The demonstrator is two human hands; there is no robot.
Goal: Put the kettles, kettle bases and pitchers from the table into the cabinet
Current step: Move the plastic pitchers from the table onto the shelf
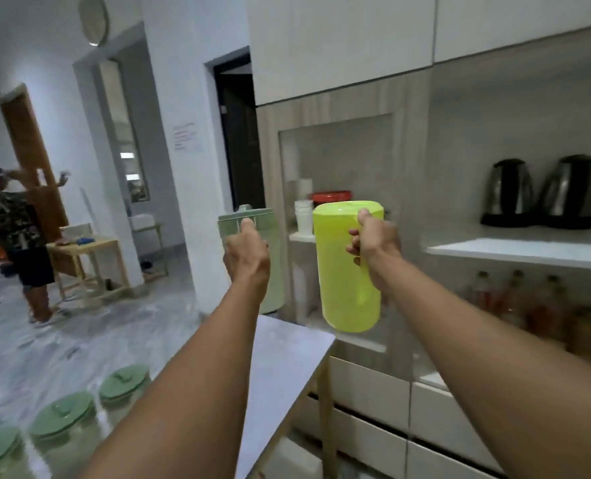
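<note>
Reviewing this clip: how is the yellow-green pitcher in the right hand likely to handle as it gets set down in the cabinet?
The yellow-green pitcher looks like thin translucent plastic with nothing visible inside, so probably light and not fragile. The right hand carries it alone by the handle side, which suggests little weight. Being tall and fairly narrow, it may tip if set down off-level on a shelf.

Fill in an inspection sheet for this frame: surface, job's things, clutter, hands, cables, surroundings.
Surface: grey table, bare where visible.
Job's things: yellow pitcher and green pitcher held up toward the cabinet; two kettles on bases on the shelf.
Clutter: cups, red lid, bottles below the shelf, green-lidded jars.
Hands: left hand grips the green pitcher, right hand the yellow one.
Cables: nothing seen.
Surroundings: person standing far left.
</note>
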